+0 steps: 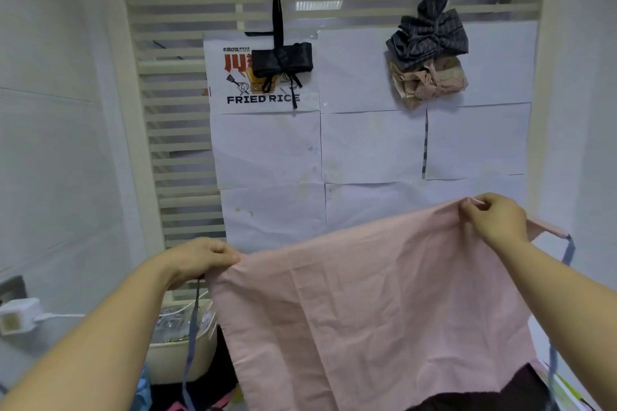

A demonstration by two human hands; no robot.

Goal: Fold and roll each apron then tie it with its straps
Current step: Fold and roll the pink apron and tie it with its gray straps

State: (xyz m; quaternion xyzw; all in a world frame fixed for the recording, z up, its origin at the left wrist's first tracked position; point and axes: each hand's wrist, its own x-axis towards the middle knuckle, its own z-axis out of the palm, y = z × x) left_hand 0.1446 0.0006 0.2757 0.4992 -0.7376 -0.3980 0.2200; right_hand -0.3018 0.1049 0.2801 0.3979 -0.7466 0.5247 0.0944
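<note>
A pink apron [374,304] hangs spread out in front of me, held up by its top edge. My left hand [200,259] pinches the left corner, and a grey-blue strap [193,330] dangles below it. My right hand [494,220] pinches the upper right corner, higher than the left. Another grey-blue strap [567,248] hangs off the right side. The apron's lower edge drops out of view.
On the slatted wall hang a rolled, tied black apron [282,60] and, on a second hook, a rolled striped grey apron [429,38] above a beige one [429,82]. A cream bin [180,354] stands below left. A white plug [16,315] sits at the left wall.
</note>
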